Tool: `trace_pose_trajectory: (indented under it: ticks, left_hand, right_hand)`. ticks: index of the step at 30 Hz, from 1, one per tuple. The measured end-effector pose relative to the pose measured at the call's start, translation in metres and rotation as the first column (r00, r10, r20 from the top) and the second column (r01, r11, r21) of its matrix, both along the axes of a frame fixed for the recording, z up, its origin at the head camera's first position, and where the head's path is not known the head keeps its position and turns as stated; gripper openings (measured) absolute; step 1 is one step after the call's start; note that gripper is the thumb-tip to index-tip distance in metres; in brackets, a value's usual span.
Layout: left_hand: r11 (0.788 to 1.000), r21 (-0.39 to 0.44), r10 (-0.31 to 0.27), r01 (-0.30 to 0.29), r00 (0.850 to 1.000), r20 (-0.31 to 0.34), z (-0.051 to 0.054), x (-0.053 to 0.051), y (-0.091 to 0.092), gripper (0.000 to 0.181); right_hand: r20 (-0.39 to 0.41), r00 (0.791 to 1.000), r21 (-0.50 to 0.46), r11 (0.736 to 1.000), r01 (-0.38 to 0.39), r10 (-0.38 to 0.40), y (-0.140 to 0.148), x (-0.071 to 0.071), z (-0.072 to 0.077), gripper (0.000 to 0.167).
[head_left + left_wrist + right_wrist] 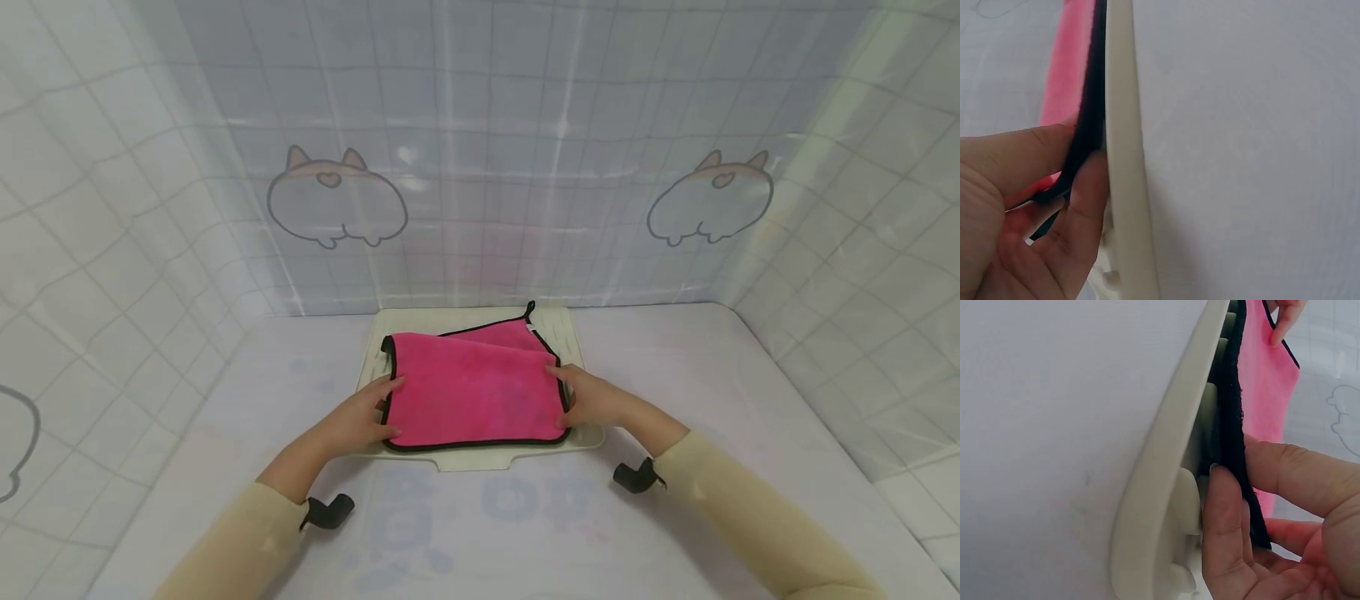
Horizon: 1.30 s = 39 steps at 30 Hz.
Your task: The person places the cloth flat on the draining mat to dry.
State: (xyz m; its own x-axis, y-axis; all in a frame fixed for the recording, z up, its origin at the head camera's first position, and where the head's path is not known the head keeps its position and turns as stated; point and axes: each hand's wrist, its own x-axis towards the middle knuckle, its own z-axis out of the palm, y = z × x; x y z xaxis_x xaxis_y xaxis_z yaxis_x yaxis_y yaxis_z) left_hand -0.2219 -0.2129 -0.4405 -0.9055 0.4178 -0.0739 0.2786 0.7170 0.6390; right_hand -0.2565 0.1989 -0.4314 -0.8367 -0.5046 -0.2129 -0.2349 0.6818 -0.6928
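A bright pink cleaning towel [472,392] with black edging lies folded unevenly over a cream ridged tray [474,460]. Its far corner carries a small black hanging loop [531,308]. My left hand [354,423] pinches the towel's left side, and in the left wrist view the thumb and fingers close around the black edging [1088,94]. On the opposite side my right hand [595,398] pinches the right edge. The right wrist view has its thumb on the pink face and fingers behind the black border [1232,412], just above the tray's ridges.
Under the tray is a pale printed table covering [480,525]. A white tiled-pattern curtain [525,108] with cartoon animals rises behind, with similar walls [885,250] on both sides. Black wrist mounts [330,510] stick out from beige sleeves [232,546].
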Motion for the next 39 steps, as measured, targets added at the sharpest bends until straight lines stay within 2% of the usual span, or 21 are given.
trace_pose_trajectory:
  ticks: [7,12,17,21,24,28,31,34,39]
  left_hand:
    - [1.0,0.005,0.005,-0.005,1.0,0.009,0.001,0.004,-0.002,0.088]
    - [1.0,0.009,0.007,-0.007,1.0,-0.006,0.003,0.009,0.0,0.086]
    - [0.999,-0.025,-0.043,0.041,0.996,-0.081,0.003,0.01,-0.001,0.077]
    - [0.999,0.002,-0.052,0.053,0.995,-0.089,0.007,0.006,-0.007,0.074]
    - [0.999,0.033,-0.013,0.015,0.998,-0.068,0.012,0.002,-0.012,0.071]
    - [0.997,0.063,0.042,-0.036,0.996,-0.083,0.017,-0.007,-0.015,0.068]
    - [0.994,0.082,0.084,-0.075,0.989,-0.123,0.018,-0.015,-0.013,0.067]
    - [0.987,0.077,0.148,-0.138,0.978,-0.145,0.018,-0.021,-0.008,0.063]
    - [0.963,0.1,0.26,-0.249,0.958,-0.123,0.018,-0.031,0.003,0.058]
  right_hand:
    - [-0.029,1.0,0.013,1.0,-0.005,0.005,0.0,0.002,-0.002,0.098]
    - [-0.051,0.998,0.02,0.999,-0.035,0.036,0.002,0.003,-0.001,0.094]
    - [-0.007,0.997,0.014,0.997,-0.079,0.079,0.011,0.003,0.013,0.08]
    - [0.027,0.997,-0.021,0.997,-0.071,0.071,0.02,-0.006,0.025,0.066]
    - [0.049,0.997,-0.044,0.998,-0.054,0.057,0.024,-0.016,0.028,0.058]
    - [0.066,0.997,-0.083,0.996,-0.026,0.031,0.025,-0.032,0.026,0.05]
    - [0.058,0.998,-0.111,0.994,-0.011,0.018,0.021,-0.044,0.023,0.047]
    - [0.061,0.998,-0.135,0.991,0.008,0.0,0.017,-0.055,0.02,0.044]
    - [0.124,0.99,-0.175,0.981,0.082,-0.061,0.007,-0.067,0.019,0.043]
